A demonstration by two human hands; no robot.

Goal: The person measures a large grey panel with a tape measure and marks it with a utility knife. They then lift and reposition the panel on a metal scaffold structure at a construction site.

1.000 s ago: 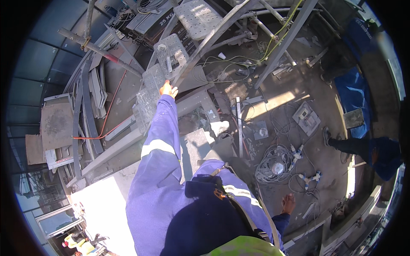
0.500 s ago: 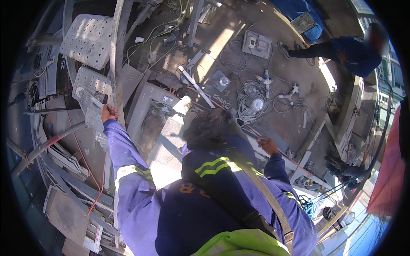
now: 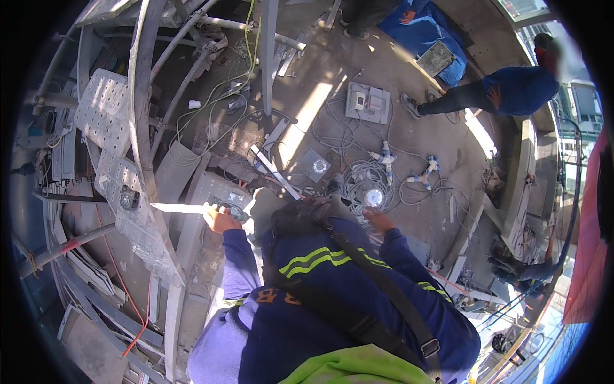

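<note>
My left hand [image 3: 222,219] is closed on one end of a pale, flat, narrow strip [image 3: 182,208]. It points left toward the grey upright of a perforated metal stair [image 3: 115,121]; what it is made of I cannot tell. A small dark roundish thing [image 3: 129,198] lies on the lower perforated tread. My right hand [image 3: 378,219] hangs in front of my body with its fingers apart and nothing seen in them. Just beyond it, a coil of grey cable [image 3: 358,179] surrounds a shiny round object [image 3: 373,199] on the floor.
Blue-and-white cable connectors [image 3: 425,173] and a grey panel with a box [image 3: 368,102] lie on the floor ahead. A person in dark blue [image 3: 521,89] stands far right, near a blue tarp [image 3: 448,32]. Scaffold tubes [image 3: 73,243] and stacked panels fill the left side.
My left hand has come back from the stair toward my body, carrying the pale strip. My right hand has moved inward and forward. The view has shifted, and another person shows at the top.
</note>
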